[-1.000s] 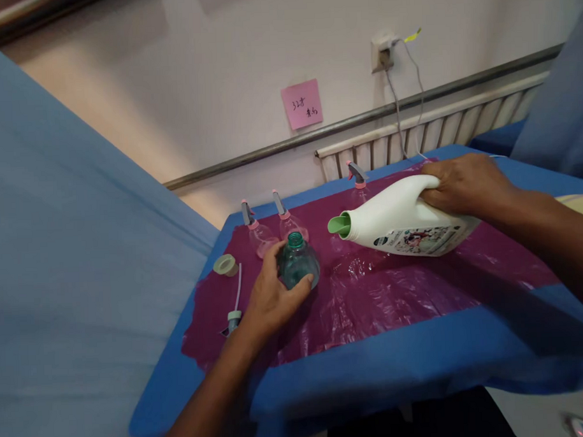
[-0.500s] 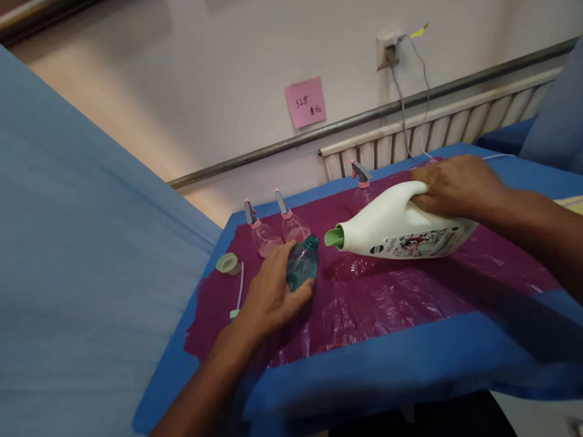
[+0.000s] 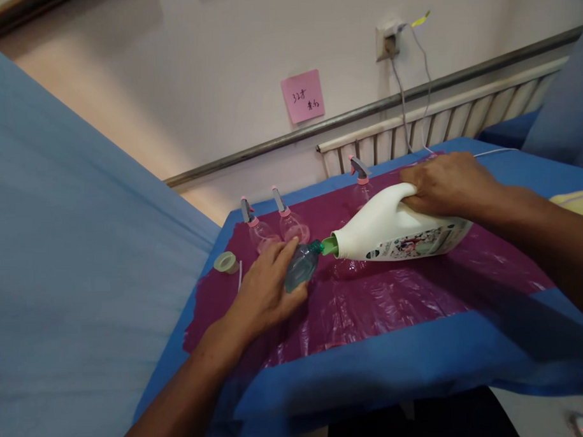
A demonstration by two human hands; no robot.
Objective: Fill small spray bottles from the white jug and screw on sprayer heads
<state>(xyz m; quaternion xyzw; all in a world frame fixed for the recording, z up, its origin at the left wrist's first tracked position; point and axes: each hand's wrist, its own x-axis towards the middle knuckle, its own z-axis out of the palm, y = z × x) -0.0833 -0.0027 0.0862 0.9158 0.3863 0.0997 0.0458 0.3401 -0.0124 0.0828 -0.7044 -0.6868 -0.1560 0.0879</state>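
My left hand [image 3: 269, 283] is wrapped round a small clear teal bottle [image 3: 301, 267], which leans with its open neck to the right. My right hand [image 3: 438, 185] grips the handle of a large white jug [image 3: 392, 224] with a printed label, tipped nearly onto its side. The jug's green spout [image 3: 329, 245] meets the mouth of the teal bottle. Whether liquid flows cannot be made out. Both are above a crumpled purple plastic sheet [image 3: 385, 304].
Two spray bottles with pink liquid [image 3: 262, 235] [image 3: 294, 228] stand behind my left hand, and another spray bottle [image 3: 361, 187] is behind the jug. A pale green cap [image 3: 225, 263] lies at left. A blue curtain [image 3: 82, 251] hangs at left; a rail [image 3: 270, 144] runs along the wall.
The jug has moved slightly left and the teal bottle has tilted further right, so the gap between spout and bottle mouth has closed. Both hands keep their hold.
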